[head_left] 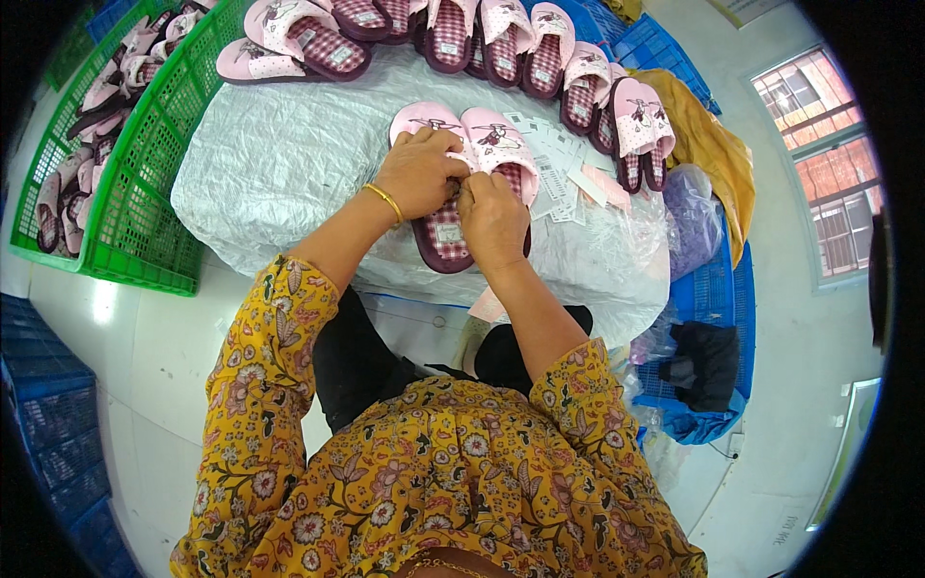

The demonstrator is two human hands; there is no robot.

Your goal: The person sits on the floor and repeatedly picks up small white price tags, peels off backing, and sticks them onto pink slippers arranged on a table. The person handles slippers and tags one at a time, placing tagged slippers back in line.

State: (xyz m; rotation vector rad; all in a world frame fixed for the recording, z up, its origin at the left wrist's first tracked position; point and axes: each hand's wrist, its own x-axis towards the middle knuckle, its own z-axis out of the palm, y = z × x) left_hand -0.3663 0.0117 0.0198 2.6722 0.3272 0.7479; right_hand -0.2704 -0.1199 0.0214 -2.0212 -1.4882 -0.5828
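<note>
While both forearms slant in from below and converge, the left hand (419, 178) lies back-up over the upper of the left slipper (444, 249), its fingers bent, and the right hand (493, 217) meets it with fingers curled inward over the right slipper (501, 140). The fingertips nearly touch where the two shoes adjoin; what they grip, if anything, I cannot tell. This pink pair lies around the middle of the tabletop (289, 164), toes toward the far edge, heels close to the near edge. A bracelet (387, 204) circles the left wrist. On the left slipper's checked insole sits a small white label (449, 233), its print too small to read; dark line drawings mark both pink uppers. Printed white tags (554, 169) spread to the right of the pair, also illegible. More slippers (449, 39) line the far edge, curving down toward the far right corner.
</note>
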